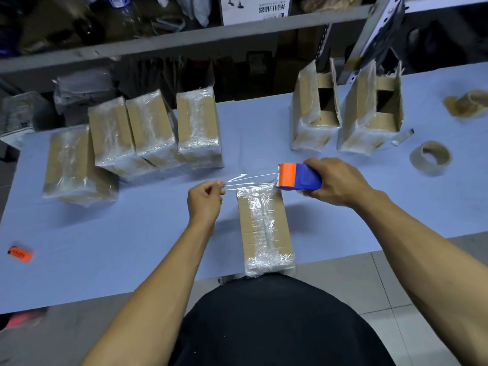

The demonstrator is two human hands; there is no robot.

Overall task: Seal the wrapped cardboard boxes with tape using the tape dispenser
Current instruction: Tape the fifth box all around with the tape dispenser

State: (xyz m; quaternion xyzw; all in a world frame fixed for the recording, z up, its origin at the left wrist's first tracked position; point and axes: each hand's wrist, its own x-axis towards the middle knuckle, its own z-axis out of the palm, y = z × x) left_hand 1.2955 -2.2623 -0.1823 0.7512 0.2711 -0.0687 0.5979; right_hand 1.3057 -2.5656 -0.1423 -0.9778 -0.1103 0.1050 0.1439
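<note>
Tape (249, 182), clear and shiny, is stretched in a flat strip between my two hands, just above the far end of the wrapped cardboard box (265, 231) that lies lengthwise at the near edge of the blue table (132, 247). My right hand (336, 182) is closed around the tape dispenser (299, 177), fingers wrapped over its blue body, with the orange end pointing left toward the strip. My left hand (206, 200) pinches the free end of the tape between thumb and fingertips, the other fingers curled in. To the far left I see four wrapped boxes (148, 128) standing close together, some leaning on each other. To the far right stand two open boxes (346, 109) with flaps up, side by side. A tape roll (430, 158) lies near the right edge, and a small orange item (20, 254) sits at the near left.
</note>
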